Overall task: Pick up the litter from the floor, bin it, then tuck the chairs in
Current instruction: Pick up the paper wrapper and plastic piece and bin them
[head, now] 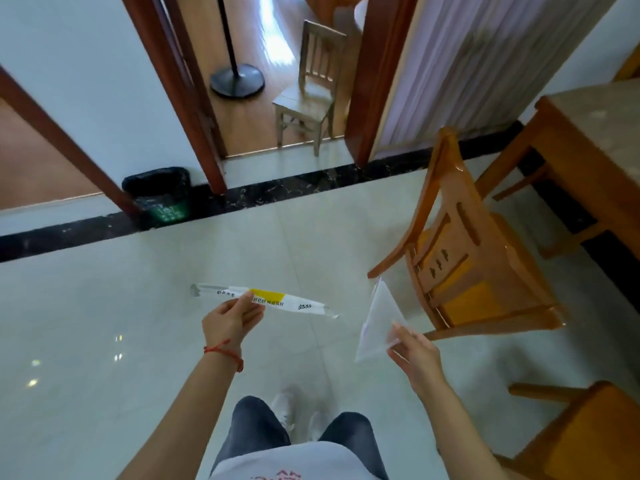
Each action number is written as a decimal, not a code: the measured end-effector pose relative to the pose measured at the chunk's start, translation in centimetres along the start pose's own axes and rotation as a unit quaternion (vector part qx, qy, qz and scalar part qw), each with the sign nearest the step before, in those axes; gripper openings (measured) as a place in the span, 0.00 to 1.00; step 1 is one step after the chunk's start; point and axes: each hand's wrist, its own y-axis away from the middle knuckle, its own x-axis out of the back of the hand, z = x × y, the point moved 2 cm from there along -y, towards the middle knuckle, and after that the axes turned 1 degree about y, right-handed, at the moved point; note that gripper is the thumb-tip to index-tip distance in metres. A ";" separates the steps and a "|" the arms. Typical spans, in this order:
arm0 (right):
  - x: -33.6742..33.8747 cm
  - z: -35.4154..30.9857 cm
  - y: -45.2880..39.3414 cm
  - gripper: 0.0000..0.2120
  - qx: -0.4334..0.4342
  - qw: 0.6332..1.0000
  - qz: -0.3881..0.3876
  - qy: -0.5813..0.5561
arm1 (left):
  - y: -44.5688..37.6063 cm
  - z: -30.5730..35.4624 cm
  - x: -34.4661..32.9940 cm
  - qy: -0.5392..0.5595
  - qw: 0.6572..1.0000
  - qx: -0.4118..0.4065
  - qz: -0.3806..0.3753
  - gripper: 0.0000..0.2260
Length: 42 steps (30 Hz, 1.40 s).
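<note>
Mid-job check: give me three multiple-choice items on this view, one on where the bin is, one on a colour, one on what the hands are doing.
1. Where is the bin?
A. Under the table
B. On the floor against the wall, beside the door frame
C. On a chair seat

2. What colour is the band on the long wrapper?
A. Yellow
B. Red
C. Blue

3. What state are the hands in?
A. Both empty
B. Only one holds litter
C. Each holds a piece of litter

Answers:
1 B: it stands at the wall's foot, left of the doorway.
2 A: a yellow block shows mid-wrapper.
3 C: the left hand pinches the wrapper, and the right hand holds a clear plastic piece.
</note>
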 end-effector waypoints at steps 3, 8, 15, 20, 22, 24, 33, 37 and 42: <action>-1.9 -0.7 0.1 0.13 -0.003 0.999 -0.042 0.013 | 1.2 -0.3 2.0 0.032 0.999 -0.006 0.037 0.05; -6.0 -0.9 0.1 0.08 -0.011 0.991 -0.111 0.068 | 2.5 -0.5 5.9 0.082 0.992 -0.010 0.098 0.06; -13.7 0.0 1.2 0.07 -0.008 0.973 -0.184 0.140 | 2.0 1.5 12.6 0.129 0.977 -0.019 0.170 0.06; -20.9 0.3 2.0 0.07 -0.001 0.962 -0.219 0.164 | -0.9 4.6 16.9 0.152 0.971 -0.026 0.180 0.06; -24.1 0.3 2.4 0.06 -0.002 0.963 -0.218 0.161 | -2.6 6.3 18.6 0.153 0.971 -0.027 0.180 0.07; -27.3 0.3 2.8 0.06 -0.002 0.964 -0.217 0.152 | -4.5 8.3 20.2 0.151 0.973 -0.027 0.174 0.08; -39.1 0.0 3.6 0.07 -0.012 0.967 -0.206 0.151 | -11.9 16.5 26.3 0.129 0.977 -0.022 0.166 0.06; -42.9 -1.0 2.4 0.07 -0.022 0.969 -0.195 0.148 | -15.8 19.1 25.9 0.128 0.979 -0.007 0.157 0.05; -48.2 -4.0 -1.4 0.06 -0.023 0.970 -0.192 0.144 | -21.8 22.8 23.5 0.123 0.982 0.000 0.143 0.05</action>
